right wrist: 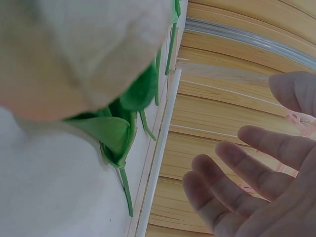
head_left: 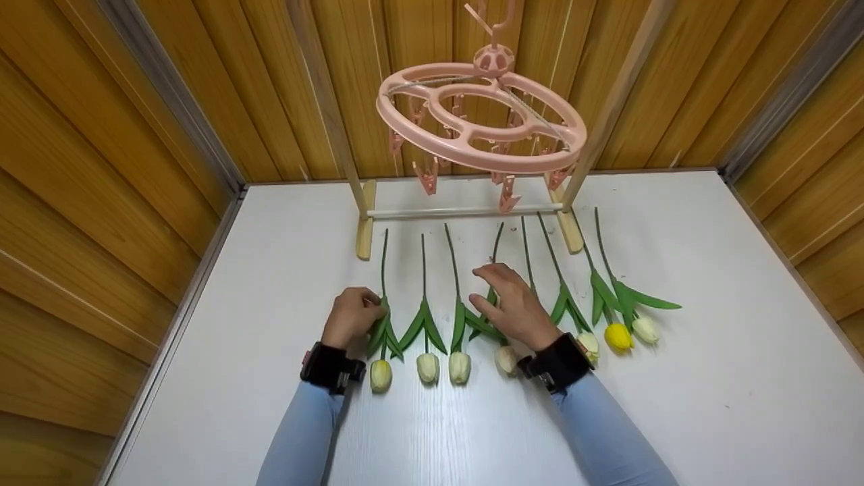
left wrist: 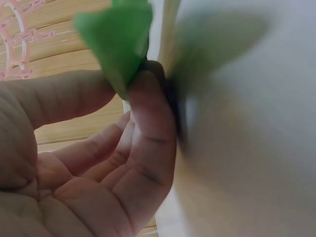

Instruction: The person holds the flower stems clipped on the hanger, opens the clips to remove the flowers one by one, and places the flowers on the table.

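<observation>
At the left end of a row of artificial tulips, my left hand (head_left: 346,317) pinches the leftmost tulip (head_left: 381,375), which has a pale yellow flower. The left wrist view shows thumb and forefinger on its green leaf (left wrist: 118,44), close to the white surface. My right hand (head_left: 516,307) hovers over the middle of the row with fingers spread and nothing held. Beneath it lies a whitish tulip (head_left: 506,361), partly covered by the hand and wristband. Two white tulips, the left one (head_left: 428,368) and the right one (head_left: 460,368), lie between the hands.
A pink round hanger (head_left: 472,158) with dangling clothespins hangs above the table's (head_left: 729,405) back. Its wooden stand has feet, one on the left (head_left: 364,236), joined by a white bar (head_left: 466,212). To the right lie more tulips, including a yellow one (head_left: 617,337).
</observation>
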Action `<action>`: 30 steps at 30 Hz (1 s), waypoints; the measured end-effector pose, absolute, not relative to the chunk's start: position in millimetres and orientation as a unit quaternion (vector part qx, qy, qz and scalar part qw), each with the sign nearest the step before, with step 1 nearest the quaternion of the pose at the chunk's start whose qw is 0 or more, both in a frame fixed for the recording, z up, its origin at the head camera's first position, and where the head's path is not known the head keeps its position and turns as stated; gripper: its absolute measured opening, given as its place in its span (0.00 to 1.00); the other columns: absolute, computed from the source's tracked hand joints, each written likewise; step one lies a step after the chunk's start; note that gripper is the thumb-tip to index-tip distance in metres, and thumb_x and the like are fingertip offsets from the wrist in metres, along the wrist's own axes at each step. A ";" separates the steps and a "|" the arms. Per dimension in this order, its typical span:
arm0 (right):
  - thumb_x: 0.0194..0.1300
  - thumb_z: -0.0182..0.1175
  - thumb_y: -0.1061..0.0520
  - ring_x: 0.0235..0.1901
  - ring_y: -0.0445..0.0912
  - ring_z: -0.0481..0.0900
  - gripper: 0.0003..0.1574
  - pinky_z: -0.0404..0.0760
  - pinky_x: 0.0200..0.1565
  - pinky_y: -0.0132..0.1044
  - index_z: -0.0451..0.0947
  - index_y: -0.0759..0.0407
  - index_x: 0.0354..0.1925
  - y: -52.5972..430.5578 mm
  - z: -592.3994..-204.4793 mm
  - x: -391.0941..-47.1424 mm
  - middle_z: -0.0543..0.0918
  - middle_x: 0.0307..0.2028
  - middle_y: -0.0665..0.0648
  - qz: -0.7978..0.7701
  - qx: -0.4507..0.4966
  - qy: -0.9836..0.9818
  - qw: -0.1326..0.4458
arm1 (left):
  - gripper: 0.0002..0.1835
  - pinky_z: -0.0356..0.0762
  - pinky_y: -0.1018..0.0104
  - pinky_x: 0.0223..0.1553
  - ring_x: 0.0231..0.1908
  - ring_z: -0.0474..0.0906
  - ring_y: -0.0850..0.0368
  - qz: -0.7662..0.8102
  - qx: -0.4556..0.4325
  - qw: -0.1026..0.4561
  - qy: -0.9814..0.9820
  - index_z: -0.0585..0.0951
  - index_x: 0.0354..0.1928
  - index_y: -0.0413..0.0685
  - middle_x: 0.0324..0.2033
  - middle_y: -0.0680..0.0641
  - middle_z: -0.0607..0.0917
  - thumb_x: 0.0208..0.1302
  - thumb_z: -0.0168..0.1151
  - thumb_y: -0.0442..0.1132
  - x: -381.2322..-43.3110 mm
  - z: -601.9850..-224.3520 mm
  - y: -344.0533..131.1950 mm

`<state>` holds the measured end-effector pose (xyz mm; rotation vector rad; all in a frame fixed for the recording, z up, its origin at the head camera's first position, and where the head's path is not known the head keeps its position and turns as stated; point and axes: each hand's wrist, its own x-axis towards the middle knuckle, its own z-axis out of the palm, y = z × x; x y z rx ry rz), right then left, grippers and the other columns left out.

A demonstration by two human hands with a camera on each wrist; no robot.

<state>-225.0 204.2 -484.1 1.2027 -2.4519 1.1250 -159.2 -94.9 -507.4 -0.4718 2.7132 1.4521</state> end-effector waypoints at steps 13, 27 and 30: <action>0.71 0.66 0.60 0.61 0.64 0.76 0.24 0.73 0.63 0.59 0.77 0.71 0.60 205.0 -484.0 -225.9 0.80 0.56 0.69 0.379 0.406 -0.827 0.091 | 0.08 0.75 0.68 0.23 0.21 0.77 0.57 0.460 -0.154 0.007 0.874 0.85 0.42 0.34 0.27 0.44 0.83 0.63 0.66 0.32 -159.8 -508.9 -96.9; 0.71 0.66 0.60 0.61 0.65 0.76 0.24 0.74 0.62 0.60 0.77 0.72 0.60 206.7 -482.6 -225.5 0.79 0.57 0.71 0.384 0.394 -0.832 0.078 | 0.11 0.78 0.65 0.30 0.26 0.82 0.54 0.444 -0.152 0.019 0.883 0.85 0.46 0.34 0.32 0.42 0.85 0.65 0.64 0.34 -158.6 -506.4 -100.9; 0.71 0.66 0.60 0.61 0.65 0.76 0.25 0.74 0.62 0.60 0.77 0.72 0.60 207.5 -481.9 -225.8 0.79 0.58 0.71 0.383 0.389 -0.835 0.074 | 0.12 0.78 0.65 0.30 0.26 0.83 0.54 0.441 -0.153 0.019 0.884 0.85 0.46 0.34 0.33 0.42 0.85 0.64 0.65 0.34 -158.6 -505.7 -101.4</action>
